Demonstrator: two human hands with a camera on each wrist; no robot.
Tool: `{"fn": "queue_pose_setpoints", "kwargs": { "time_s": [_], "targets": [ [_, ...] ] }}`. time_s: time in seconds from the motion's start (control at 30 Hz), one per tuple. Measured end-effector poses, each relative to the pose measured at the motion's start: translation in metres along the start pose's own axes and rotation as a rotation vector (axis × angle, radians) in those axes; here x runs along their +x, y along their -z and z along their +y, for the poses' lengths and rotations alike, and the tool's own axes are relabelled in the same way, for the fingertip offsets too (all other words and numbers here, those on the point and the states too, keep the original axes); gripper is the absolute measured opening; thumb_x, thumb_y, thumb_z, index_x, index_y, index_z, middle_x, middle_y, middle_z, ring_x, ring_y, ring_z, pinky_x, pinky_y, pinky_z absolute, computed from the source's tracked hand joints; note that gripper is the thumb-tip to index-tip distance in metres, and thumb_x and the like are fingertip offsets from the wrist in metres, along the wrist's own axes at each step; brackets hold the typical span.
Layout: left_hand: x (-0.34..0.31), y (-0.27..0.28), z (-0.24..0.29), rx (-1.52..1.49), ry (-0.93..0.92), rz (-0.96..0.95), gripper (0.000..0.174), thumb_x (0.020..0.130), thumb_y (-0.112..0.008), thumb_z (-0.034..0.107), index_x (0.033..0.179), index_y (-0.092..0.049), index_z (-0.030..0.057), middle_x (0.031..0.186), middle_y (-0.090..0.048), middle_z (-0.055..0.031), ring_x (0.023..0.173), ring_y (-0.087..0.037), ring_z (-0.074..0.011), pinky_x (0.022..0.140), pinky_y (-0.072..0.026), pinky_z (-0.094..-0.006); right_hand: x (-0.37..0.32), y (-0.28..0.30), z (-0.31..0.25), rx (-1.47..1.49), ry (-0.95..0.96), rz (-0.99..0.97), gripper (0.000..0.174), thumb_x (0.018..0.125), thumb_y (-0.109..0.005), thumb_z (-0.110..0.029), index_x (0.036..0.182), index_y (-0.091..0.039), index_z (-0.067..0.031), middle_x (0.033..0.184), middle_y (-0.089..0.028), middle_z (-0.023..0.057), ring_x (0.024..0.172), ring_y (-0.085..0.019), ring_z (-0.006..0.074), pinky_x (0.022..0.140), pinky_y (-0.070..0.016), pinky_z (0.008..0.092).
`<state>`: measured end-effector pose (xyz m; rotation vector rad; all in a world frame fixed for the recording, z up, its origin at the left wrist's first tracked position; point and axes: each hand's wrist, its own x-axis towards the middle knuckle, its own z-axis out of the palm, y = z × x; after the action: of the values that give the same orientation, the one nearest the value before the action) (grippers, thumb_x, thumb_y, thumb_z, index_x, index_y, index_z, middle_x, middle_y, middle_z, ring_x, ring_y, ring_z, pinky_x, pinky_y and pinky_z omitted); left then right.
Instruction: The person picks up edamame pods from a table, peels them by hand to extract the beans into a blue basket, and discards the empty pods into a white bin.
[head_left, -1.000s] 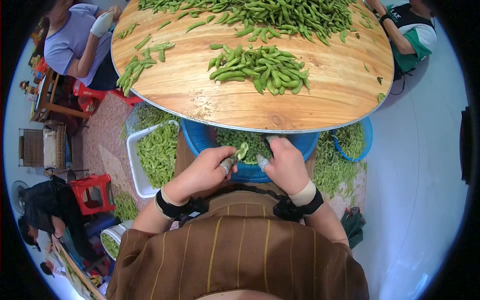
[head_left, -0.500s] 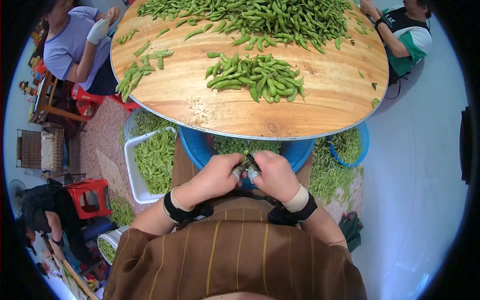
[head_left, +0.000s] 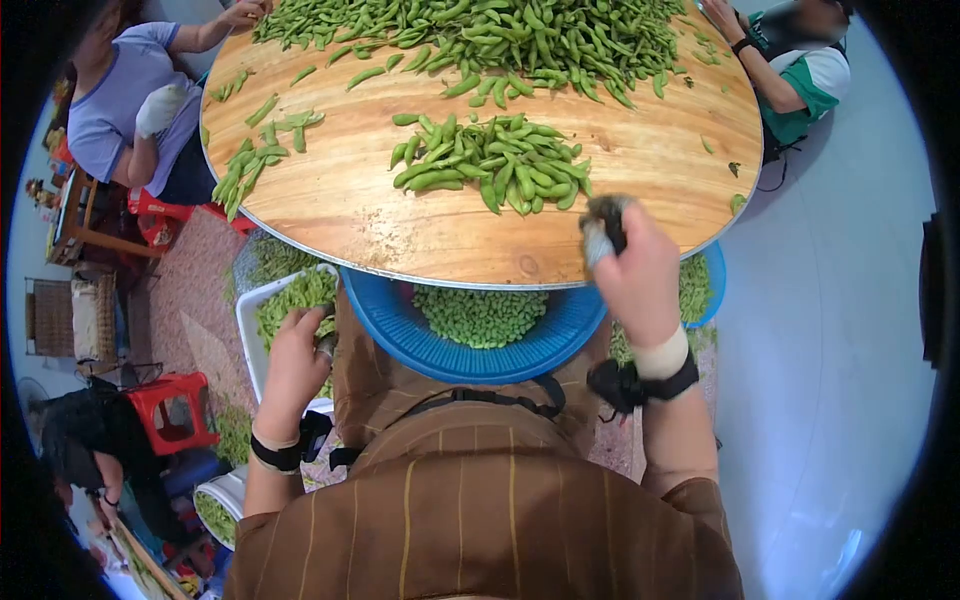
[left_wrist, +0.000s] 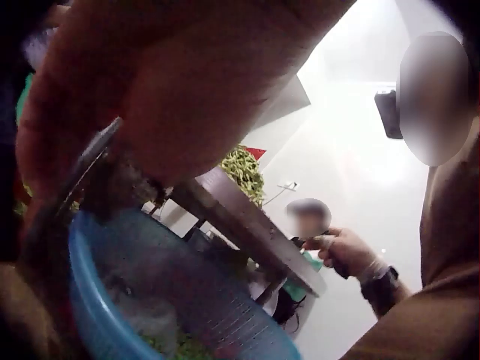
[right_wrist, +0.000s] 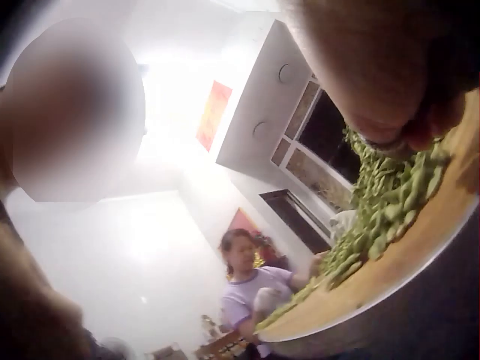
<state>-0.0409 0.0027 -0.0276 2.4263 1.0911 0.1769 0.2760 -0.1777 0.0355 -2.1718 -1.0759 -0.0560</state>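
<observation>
Her left hand (head_left: pixel 293 368) hangs low over the white rectangular plastic tray (head_left: pixel 246 330) of green soybean pods beside her knee, fingers dipped towards it; I cannot tell whether they grip anything. Her right hand (head_left: pixel 640 275) is up at the near edge of the round wooden table (head_left: pixel 350 200), taped fingertips (head_left: pixel 598 238) bent, near the small pile of green pods (head_left: pixel 490 160), its hold unclear. A round blue plastic basket (head_left: pixel 400 335) of shelled beans sits on her lap.

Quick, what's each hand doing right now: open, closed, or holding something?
Left hand: down at the white tray of pods, grip cannot be told.
Right hand: over the table edge near the pod pile, cannot be told.
</observation>
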Motion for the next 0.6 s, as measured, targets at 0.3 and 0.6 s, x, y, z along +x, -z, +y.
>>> {"fn": "queue_pose_setpoints", "kwargs": {
  "time_s": [0.3, 0.6],
  "targets": [
    [0.017, -0.002, 0.073, -0.255, -0.257, -0.233, 0.022, 0.082, -0.06, 0.007, 0.103, -0.063, 0.0019, 0.087, -0.062, -0.0184, 0.08, -0.061, -0.0329, 0.069, -0.0485, -0.0373, 0.02, -0.011, 0.019, -0.011, -0.114, 0.066, 0.021, 0.077, -0.062, -0.008, 0.097, -0.059, -0.0025, 0.081, -0.064, 0.0204, 0.075, -0.061, 0.0392, 0.066, -0.0494, 0.0416],
    [0.033, -0.025, 0.141, -0.735, -0.439, -0.328, 0.022, 0.087, -0.052, 0.008, 0.106, -0.06, -0.0003, 0.083, -0.063, -0.0123, 0.077, -0.061, -0.0233, 0.068, -0.0489, -0.0324, -0.053, -0.009, -0.026, 0.789, -0.294, -0.258, 0.015, 0.081, -0.065, -0.004, 0.096, -0.063, -0.0003, 0.083, -0.066, 0.0045, 0.077, -0.058, 0.0076, 0.069, -0.0485, 0.0242]
  ]
}}
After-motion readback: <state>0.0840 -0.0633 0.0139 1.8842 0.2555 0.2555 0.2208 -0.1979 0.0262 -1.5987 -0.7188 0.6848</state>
